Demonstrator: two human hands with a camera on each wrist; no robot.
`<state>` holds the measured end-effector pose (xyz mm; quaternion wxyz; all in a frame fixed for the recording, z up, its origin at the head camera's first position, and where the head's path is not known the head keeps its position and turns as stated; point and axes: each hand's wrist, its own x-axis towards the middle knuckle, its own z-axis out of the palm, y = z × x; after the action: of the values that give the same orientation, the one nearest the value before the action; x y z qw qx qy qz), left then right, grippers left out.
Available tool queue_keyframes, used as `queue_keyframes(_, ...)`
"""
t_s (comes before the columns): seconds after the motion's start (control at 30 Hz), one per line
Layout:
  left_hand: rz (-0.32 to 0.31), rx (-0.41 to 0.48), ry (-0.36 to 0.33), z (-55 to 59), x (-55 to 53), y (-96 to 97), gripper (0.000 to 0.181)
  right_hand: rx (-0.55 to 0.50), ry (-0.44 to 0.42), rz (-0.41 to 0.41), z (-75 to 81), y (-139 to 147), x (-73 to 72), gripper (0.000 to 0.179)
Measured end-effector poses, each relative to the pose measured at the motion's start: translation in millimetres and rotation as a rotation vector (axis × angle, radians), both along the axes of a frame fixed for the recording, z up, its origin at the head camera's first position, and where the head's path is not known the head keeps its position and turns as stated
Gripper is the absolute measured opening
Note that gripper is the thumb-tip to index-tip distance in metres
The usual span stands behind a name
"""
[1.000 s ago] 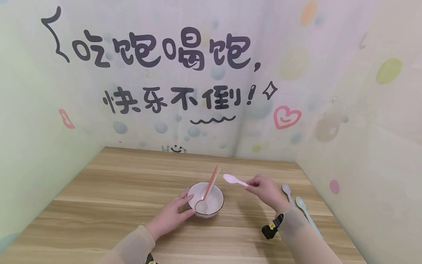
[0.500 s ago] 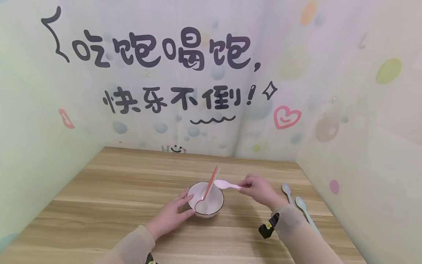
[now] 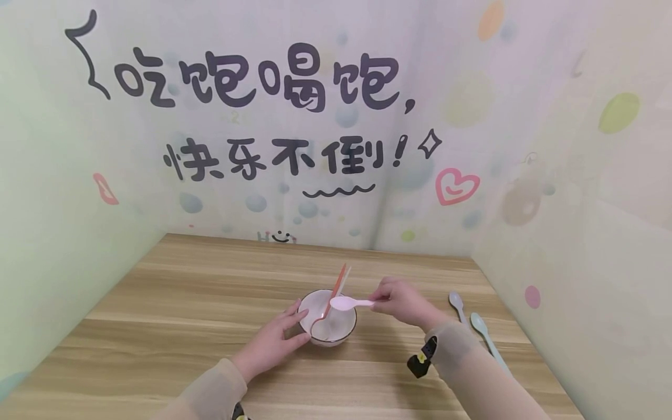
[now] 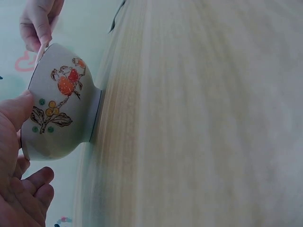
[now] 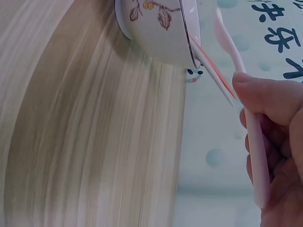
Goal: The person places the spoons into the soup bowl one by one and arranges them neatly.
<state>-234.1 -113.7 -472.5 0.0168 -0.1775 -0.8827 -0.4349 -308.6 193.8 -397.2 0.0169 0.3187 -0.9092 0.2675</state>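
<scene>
Thumb (image 5: 265, 94) and fingers (image 5: 243, 118) of the right hand (image 3: 401, 302) pinched a pink spoon (image 3: 349, 303) above the right part of the bowl (image 4: 57, 144). The spoon pointed scoop-first toward the person's left, its long axis nearly level and crosswise. The left hand (image 3: 275, 335) gripped the bowl's left side at the rim, its fingers parted. I counted one bowl on the worktop (image 3: 210, 303); an orange spoon (image 3: 339, 281) and a white handle (image 3: 344, 281) leaned in it, slanting away from the person. Two more, a grey spoon (image 3: 457, 301) and a mint spoon (image 3: 479, 324), lay well to the right.
</scene>
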Motion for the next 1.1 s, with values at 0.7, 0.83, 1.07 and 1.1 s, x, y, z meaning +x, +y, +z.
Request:
queue_keyframes(0.7,0.001,-0.003,0.016,-0.8,0.7,0.1,0.059,0.166,0.158,0.256,-6.8,-29,-0.5,0.008)
queue_keyframes(0.83,0.004,-0.004,0.014,-0.6,0.7,0.1,0.059,0.195,0.173,0.272,-6.9,-33,-0.1,0.007)
queue_keyframes(1.07,0.009,-0.004,0.014,0.0,1.0,0.8,0.059,0.256,0.192,0.308,-5.0,-41,-1.0,0.007)
queue_keyframes(1.1,0.008,-0.003,0.017,0.2,0.9,1.0,0.059,0.264,0.197,0.313,-4.6,-42,-1.1,0.007)
